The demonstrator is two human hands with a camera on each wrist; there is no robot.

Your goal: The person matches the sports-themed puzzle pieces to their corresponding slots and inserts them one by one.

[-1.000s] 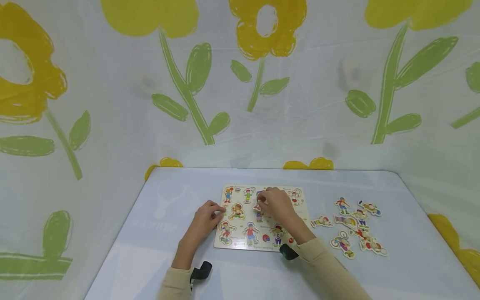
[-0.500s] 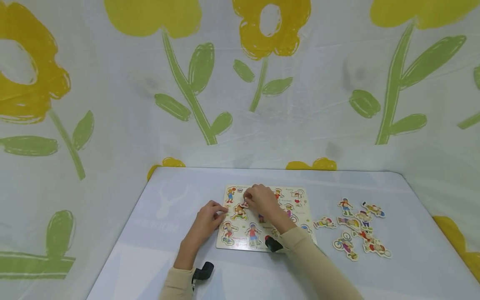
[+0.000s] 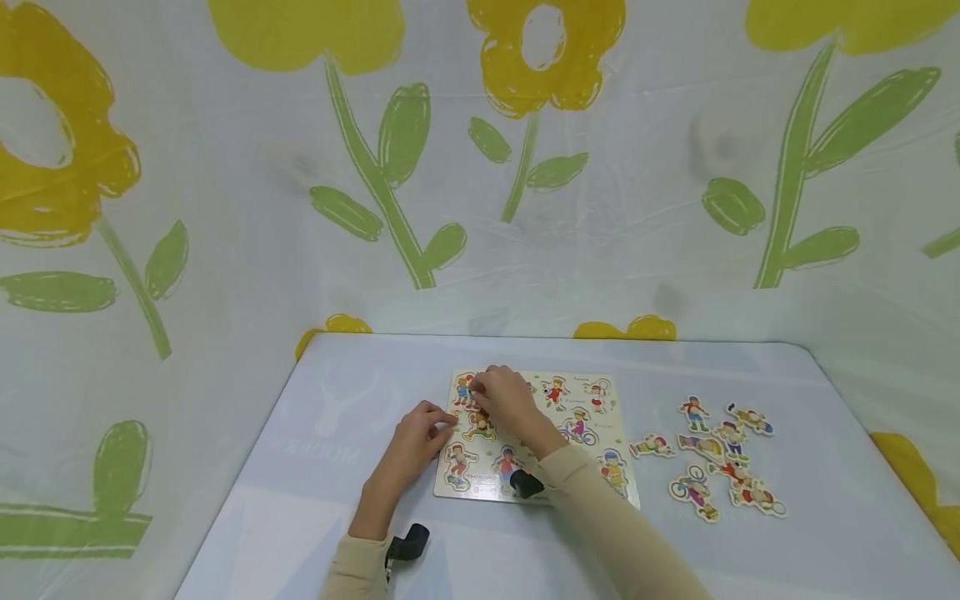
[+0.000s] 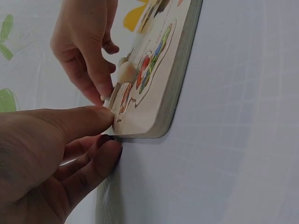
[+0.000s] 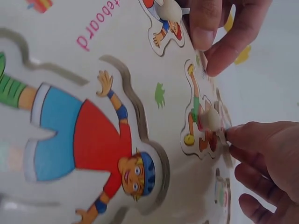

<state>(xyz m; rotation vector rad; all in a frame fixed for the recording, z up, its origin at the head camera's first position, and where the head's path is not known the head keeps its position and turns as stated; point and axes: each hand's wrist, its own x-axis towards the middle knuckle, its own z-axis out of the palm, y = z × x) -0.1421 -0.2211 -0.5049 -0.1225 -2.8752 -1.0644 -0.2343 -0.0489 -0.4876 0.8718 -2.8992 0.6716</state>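
Observation:
A pale wooden peg puzzle board (image 3: 609, 433) printed with sporty children lies on the table. My left hand (image 3: 411, 437) pinches its left edge, the thumb on top and fingers at the side in the left wrist view. Over the board's far left corner, my right hand (image 3: 508, 402) pinches a small puzzle piece (image 5: 223, 125), mostly hidden by the fingers, close to the basketball figure (image 3: 463, 390). Beside that, a knobbed runner piece (image 5: 194, 119) sits in the board. Another knobbed piece (image 5: 163, 28) sits nearer the left hand in the right wrist view.
Several loose figure pieces lie right of the board, among them a cyclist (image 3: 695, 492), a standing figure (image 3: 693, 412) and a lying figure (image 3: 652, 446); some overlap. A flower-printed cloth (image 3: 637, 250) stands behind the white table (image 3: 360, 367). Black wrist mounts (image 3: 408, 542) hang at the sleeves.
My right hand has moved left across the board with the puzzle piece, from its upper middle to its far left corner. The left hand has stayed at the left edge.

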